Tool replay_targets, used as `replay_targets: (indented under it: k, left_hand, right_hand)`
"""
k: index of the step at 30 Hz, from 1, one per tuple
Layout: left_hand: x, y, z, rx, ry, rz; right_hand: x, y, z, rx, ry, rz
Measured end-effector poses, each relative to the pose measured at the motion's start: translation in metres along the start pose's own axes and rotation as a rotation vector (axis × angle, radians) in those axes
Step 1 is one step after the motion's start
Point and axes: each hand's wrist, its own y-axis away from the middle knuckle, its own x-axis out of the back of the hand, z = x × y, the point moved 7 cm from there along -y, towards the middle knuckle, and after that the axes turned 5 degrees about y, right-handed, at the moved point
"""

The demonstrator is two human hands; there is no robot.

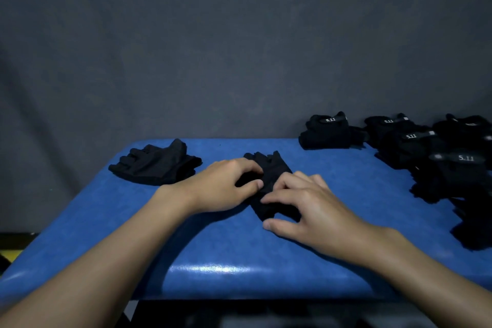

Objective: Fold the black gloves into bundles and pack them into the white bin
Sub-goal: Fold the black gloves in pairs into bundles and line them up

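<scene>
A black fingerless glove (271, 168) lies in the middle of the blue table (239, 247), partly covered by both hands. My left hand (223, 186) curls its fingers and thumb round the glove's left part. My right hand (306, 208) presses on the glove's near half with bent fingers, its thumb on the table just in front. Another black glove (157, 165) lies flat at the far left. A heap of black gloves (436, 157) with white "5.11" labels fills the right side. No white bin is in view.
A separate folded pile of gloves (327, 133) sits at the table's far edge, right of centre. A dark grey cloth backdrop (239, 48) hangs behind the table. The table's near edge (239, 293) runs across the bottom.
</scene>
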Motion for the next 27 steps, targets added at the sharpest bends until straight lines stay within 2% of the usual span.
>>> replay_targets:
  k: [6,14,17,21,25,27]
  left_hand:
    - [-0.003,-0.003,-0.004,-0.026,-0.011,-0.01]
    - [-0.003,-0.006,0.0,-0.088,-0.079,-0.024]
    - [0.001,-0.005,0.0,-0.114,-0.027,0.018]
    - [0.015,0.0,-0.001,-0.101,-0.074,0.116]
    - [0.01,0.005,-0.003,-0.002,-0.215,0.001]
    - [0.006,0.006,-0.006,0.014,-0.243,-0.035]
  right_hand:
    - [-0.003,-0.006,0.0,0.018,-0.043,0.086]
    - [-0.004,-0.007,-0.003,0.073,-0.285,0.108]
    - [0.005,-0.01,0.002,0.019,-0.392,0.093]
    - [0.016,-0.017,0.034,-0.145,-0.375,0.193]
    - [0.0,-0.024,0.06,-0.227,-0.39,0.008]
    - [-0.006,-0.023,0.063,-0.225,-0.307,-0.101]
